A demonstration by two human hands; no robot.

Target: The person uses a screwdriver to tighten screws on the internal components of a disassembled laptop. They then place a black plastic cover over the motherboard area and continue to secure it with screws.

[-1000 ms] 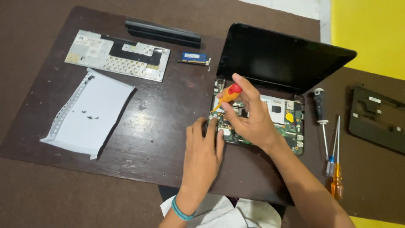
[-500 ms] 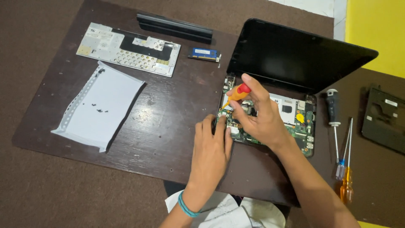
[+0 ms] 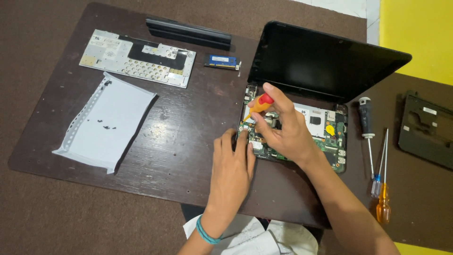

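Note:
An opened small laptop [image 3: 325, 66] sits at the right of the dark wooden table, its green circuit board [image 3: 330, 139] bare below the black screen. My right hand [image 3: 283, 130] is over the board's left part and grips a small screwdriver [image 3: 258, 106] with an orange and red handle, tip pointing down-left at the board. My left hand [image 3: 232, 165] lies flat on the table, fingertips touching the laptop's front left corner.
A removed keyboard panel [image 3: 137, 56], a long black battery [image 3: 188, 32] and a blue memory stick [image 3: 222, 61] lie at the back. White paper [image 3: 106, 123] with tiny screws is at left. Three screwdrivers [image 3: 375, 151] and a black cover [image 3: 427, 130] lie at right.
The view has shifted slightly, so everything sits a little further right and lower. Both hands stay at the laptop's left side with the screwdriver held much the same.

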